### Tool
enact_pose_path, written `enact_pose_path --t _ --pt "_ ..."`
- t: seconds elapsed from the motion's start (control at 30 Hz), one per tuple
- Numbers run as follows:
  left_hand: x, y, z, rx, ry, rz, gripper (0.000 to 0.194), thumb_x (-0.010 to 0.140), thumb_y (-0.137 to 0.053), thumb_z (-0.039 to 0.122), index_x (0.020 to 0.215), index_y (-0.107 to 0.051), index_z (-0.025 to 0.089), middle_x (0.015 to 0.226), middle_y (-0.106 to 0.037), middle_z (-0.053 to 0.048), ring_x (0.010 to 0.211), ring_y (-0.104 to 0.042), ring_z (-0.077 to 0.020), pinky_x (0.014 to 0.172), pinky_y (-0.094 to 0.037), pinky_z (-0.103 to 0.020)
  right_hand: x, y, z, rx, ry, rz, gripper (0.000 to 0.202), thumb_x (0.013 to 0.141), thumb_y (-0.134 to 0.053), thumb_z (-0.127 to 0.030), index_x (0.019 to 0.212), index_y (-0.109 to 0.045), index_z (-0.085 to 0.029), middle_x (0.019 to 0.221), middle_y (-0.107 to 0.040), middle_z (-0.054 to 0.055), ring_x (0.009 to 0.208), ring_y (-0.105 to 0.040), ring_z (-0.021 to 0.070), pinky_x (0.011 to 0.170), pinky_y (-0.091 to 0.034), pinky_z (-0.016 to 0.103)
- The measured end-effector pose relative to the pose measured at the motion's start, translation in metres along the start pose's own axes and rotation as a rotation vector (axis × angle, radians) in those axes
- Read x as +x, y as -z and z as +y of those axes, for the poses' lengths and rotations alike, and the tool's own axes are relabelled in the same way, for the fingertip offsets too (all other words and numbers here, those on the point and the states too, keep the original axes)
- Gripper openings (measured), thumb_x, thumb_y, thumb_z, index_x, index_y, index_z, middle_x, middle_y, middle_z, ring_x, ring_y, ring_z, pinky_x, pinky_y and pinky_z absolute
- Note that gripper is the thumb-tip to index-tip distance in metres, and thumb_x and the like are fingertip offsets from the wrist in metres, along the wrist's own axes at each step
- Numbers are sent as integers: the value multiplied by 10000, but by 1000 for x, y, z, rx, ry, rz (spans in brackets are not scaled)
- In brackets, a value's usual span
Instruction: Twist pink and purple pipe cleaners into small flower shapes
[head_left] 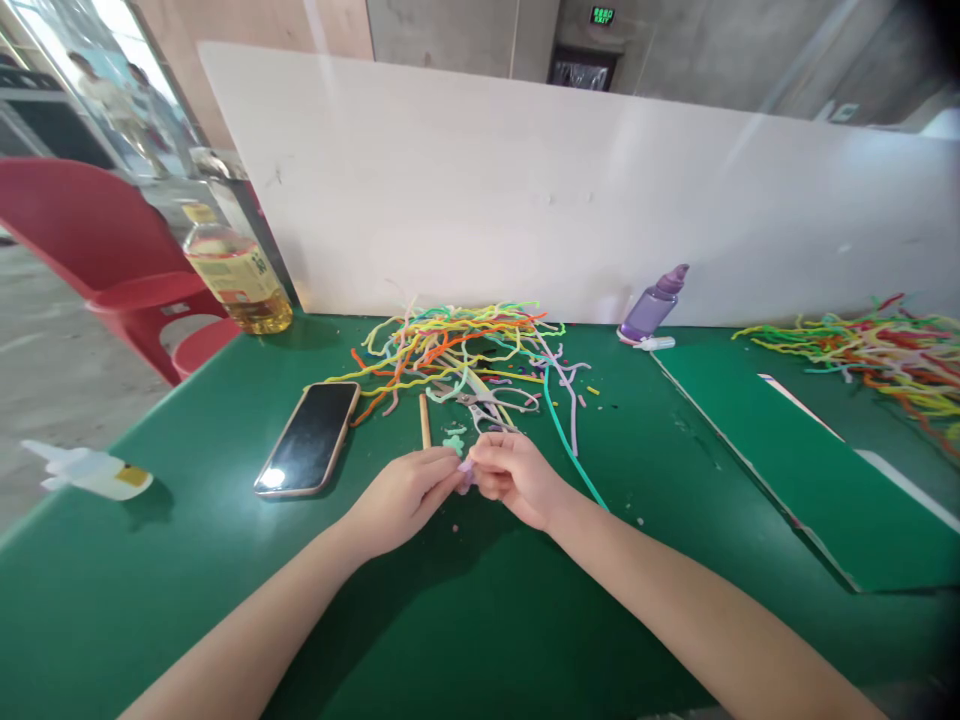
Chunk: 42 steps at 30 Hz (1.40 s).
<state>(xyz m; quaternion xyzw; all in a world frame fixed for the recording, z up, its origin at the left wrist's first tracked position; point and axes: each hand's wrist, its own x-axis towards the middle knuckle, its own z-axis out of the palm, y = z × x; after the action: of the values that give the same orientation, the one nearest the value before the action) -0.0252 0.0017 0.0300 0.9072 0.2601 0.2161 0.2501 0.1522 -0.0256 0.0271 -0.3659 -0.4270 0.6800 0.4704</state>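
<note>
My left hand (411, 492) and my right hand (517, 478) meet low over the table, fingertips pinched together on a small light-purple piece (466, 477). Fingers cover most of that piece, so its exact shape is hidden. Just beyond the fingertips lies a small mint-green flower-shaped piece (453, 443). A thin wooden stick (425, 420) is left of it, pointing away from me. Scissors (491, 405) with pale handles rest behind my right hand, partly under a tangled heap of coloured pipe cleaners (450, 350). One teal pipe cleaner (562, 430) runs toward my right forearm.
Left on the green table (217, 580) are a phone (309, 440), a white squeeze bottle (97, 473) and an oil bottle (238, 275). A purple bottle (651, 308), green board (810, 480) and second pipe-cleaner pile (885, 355) are right. A white panel (480, 190) stands behind.
</note>
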Motion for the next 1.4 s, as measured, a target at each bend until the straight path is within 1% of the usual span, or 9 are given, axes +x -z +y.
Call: enact_pose_path --t 0.1,0.2,0.37,0.6,0.8,1.03,1.17,1.3,1.4 --pt "-2 -3 2 -12 44 151 290 925 -342 238 767 -577 175 880 -497 -53 757 -530 -147 710 -433 -256 0 0 0 -70 69 9 223 775 -606 -330 653 -504 -173 476 -342 -89 404 -272 43 407 -247 193" --pt "-3 -6 1 -104 80 225 297 919 -374 250 726 -583 165 804 -493 -42 711 -525 -141 680 -444 -245 -2 -3 2 -279 202 94 247 738 -649 -352 912 -592 -186 724 -531 -13 592 -497 89 491 -416 208" --pt "-5 -7 0 -230 138 303 235 912 -410 238 889 -636 179 834 -594 -49 807 -569 -164 752 -445 -261 -9 -12 9 -561 345 105 380 730 -653 -302 1083 -537 -219 1034 -551 49 872 -572 158 731 -501 291" --pt "-11 -11 13 -183 119 395 190 893 -445 211 901 -632 180 830 -579 -50 773 -552 -163 692 -443 -255 -15 -18 18 -814 424 109 289 762 -625 -322 1021 -572 -204 864 -609 34 782 -581 166 707 -471 290" --pt "-10 -8 20 -259 128 463 226 894 -435 230 809 -635 172 913 -516 -61 844 -521 -171 749 -440 -273 -14 -17 17 -981 506 32 168 871 -461 -235 918 -620 -209 756 -601 37 717 -564 167 692 -439 291" --pt "-6 -17 11 -769 373 528 247 903 -424 324 822 -594 164 783 -563 -25 712 -514 -144 676 -440 -256 -10 -19 19 -874 368 58 180 867 -490 -315 836 -612 -187 676 -591 8 582 -537 131 559 -413 237" --pt "-4 -20 11 -1048 395 534 235 892 -457 329 789 -583 160 721 -550 -12 681 -510 -133 647 -456 -253 -8 -18 21 -819 323 30 159 870 -468 -264 872 -610 -192 689 -590 5 554 -544 120 544 -428 228" --pt "-2 -16 13 -1376 403 512 227 898 -438 346 799 -551 176 657 -460 18 583 -449 -113 499 -452 -231 -8 -18 22 -760 273 -60 202 905 -413 -282 931 -599 -208 737 -602 3 491 -538 94 533 -447 223" --pt "-1 -13 11 -1470 431 533 207 902 -445 315 796 -550 172 635 -420 30 547 -401 -87 497 -441 -194 -8 -19 21 -790 257 -79 235 926 -366 -278 929 -591 -211 686 -586 -7 466 -516 89 530 -437 220"
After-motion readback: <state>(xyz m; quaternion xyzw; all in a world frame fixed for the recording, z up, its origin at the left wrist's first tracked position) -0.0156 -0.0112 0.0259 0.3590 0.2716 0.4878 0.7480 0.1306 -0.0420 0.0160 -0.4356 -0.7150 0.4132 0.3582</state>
